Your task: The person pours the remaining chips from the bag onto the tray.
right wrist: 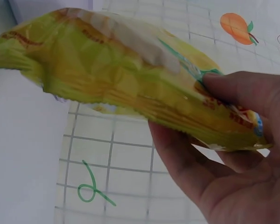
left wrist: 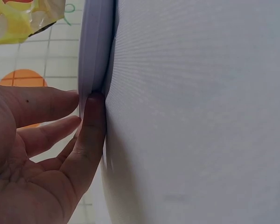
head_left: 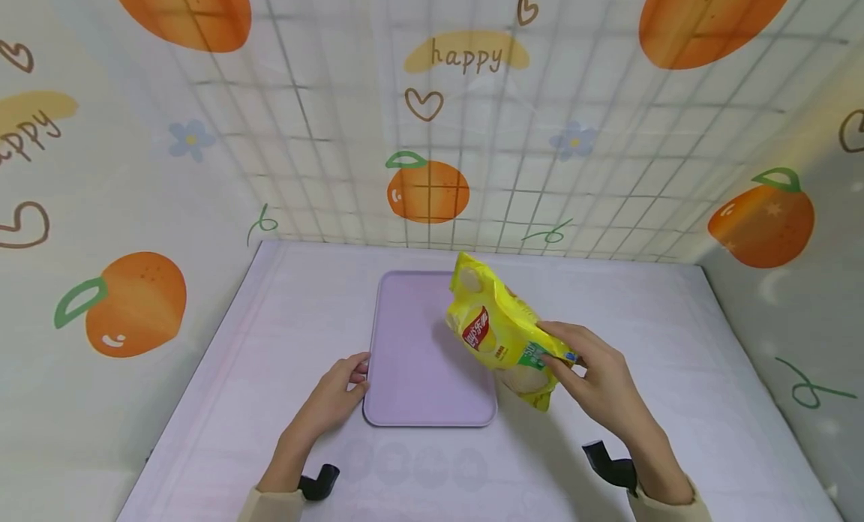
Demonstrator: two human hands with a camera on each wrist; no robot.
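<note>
Carrying step, I judge: yellow chip bag (head_left: 502, 331) aloft over right side of lavender tray (head_left: 425, 387).
Right hand (head_left: 601, 372) pinches bag's near end; left hand (head_left: 334, 391) pinches tray's left rim. Next move (my guess) calls for gentle lowering.

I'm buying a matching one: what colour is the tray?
The tray is pale purple; the head view shows it best.

Tilted yellow bag (head_left: 502, 323) partly above lilac tray (head_left: 412, 357)
</note>
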